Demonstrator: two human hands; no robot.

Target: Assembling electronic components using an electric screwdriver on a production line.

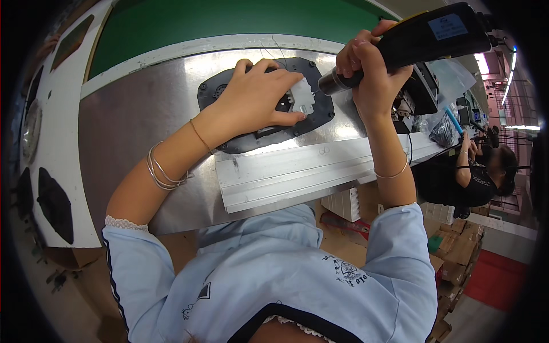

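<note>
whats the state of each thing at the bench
black panel, lying flat, partly covered
white part, lying on black panel
black power tool, held up, running or off unclear
left hand, spread, touching white part
right hand, closed around black power tool
pale rail, lying flat

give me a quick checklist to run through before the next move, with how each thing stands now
1. Left hand steadying the white part: ok, index finger and thumb at its edges.
2. Right hand gripping the black handheld tool: ok, fingers wrapped around it.
3. Black panel lying on the metal tabletop: ok.
4. Left fingertips safely clear of the tool's nose: cannot tell; apart in view, but depth unclear.
5. Bit fitted: cannot tell, none discernible.
</note>
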